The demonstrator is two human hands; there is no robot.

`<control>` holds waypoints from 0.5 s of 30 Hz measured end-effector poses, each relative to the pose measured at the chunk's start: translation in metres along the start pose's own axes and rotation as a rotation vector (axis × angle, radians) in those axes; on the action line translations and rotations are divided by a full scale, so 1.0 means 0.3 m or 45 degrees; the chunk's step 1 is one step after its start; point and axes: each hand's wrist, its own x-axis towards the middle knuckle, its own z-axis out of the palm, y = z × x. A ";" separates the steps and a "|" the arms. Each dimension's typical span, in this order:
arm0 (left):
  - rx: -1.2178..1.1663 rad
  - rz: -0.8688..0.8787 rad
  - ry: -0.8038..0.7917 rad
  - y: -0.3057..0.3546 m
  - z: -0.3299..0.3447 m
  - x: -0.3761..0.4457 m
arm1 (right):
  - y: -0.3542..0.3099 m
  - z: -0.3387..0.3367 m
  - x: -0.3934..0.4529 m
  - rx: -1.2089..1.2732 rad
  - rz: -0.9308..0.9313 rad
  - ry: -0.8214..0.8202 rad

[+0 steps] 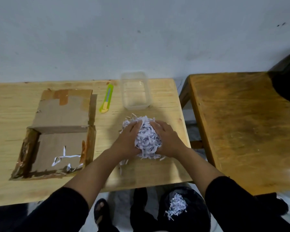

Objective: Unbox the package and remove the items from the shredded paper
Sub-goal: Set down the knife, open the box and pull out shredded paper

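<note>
A mound of white shredded paper [146, 138] sits on the light wooden surface [10, 104], toward its right end and near the front edge, with a few loose strips trailing out at its base. No item shows within the shreds.

Both forearms reach forward from black sleeves and converge on the mound. The left hand [128, 137] lies against its left flank, palm turned inward, its fingers [135, 126] curved over the upper left of the pile and pressing into the strips. The right hand [166, 139] mirrors it on the right flank, fingers bent around the top right. Together the two hands cup the mound between them, each with fingers moderately spread and curled onto the paper.

Just behind the mound stands a clear plastic container [136, 91], upright. To its left a yellow-green utility knife [106, 101] lies flat. Further left, well apart from the hands, the cardboard box [57, 139] lies open, flap folded back, with a few white strips on its floor.

On the floor below the front edge, a black bin [191, 213] holds another clump of shreds. A darker wooden table [241, 123] stands to the right, separated by a gap.
</note>
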 end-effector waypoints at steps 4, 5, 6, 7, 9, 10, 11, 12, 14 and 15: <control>0.021 -0.004 -0.122 0.010 -0.063 -0.008 | -0.019 -0.059 0.008 -0.122 0.006 -0.186; 0.024 -0.002 -0.123 0.021 -0.081 -0.010 | -0.031 -0.072 0.005 -0.113 -0.023 -0.184; 0.015 -0.007 -0.103 0.035 -0.095 -0.012 | -0.043 -0.082 0.000 -0.097 -0.045 -0.169; 0.002 -0.027 -0.069 0.049 -0.105 -0.015 | -0.055 -0.086 -0.006 -0.077 -0.059 -0.146; 0.007 -0.033 0.030 0.066 -0.107 -0.027 | -0.088 -0.087 -0.016 -0.044 -0.043 -0.097; 0.028 -0.012 0.076 0.069 -0.100 -0.036 | -0.104 -0.078 -0.017 -0.036 -0.025 -0.059; 0.049 0.005 0.109 0.069 -0.088 -0.046 | -0.116 -0.063 -0.016 -0.027 -0.002 -0.019; 0.059 0.012 0.125 0.068 -0.074 -0.056 | -0.128 -0.045 -0.015 -0.011 0.029 0.016; 0.050 -0.014 0.129 0.066 -0.043 -0.072 | -0.142 -0.001 -0.017 0.033 0.089 0.058; 0.063 -0.031 0.120 0.062 -0.027 -0.076 | -0.144 0.021 -0.020 0.044 0.106 0.068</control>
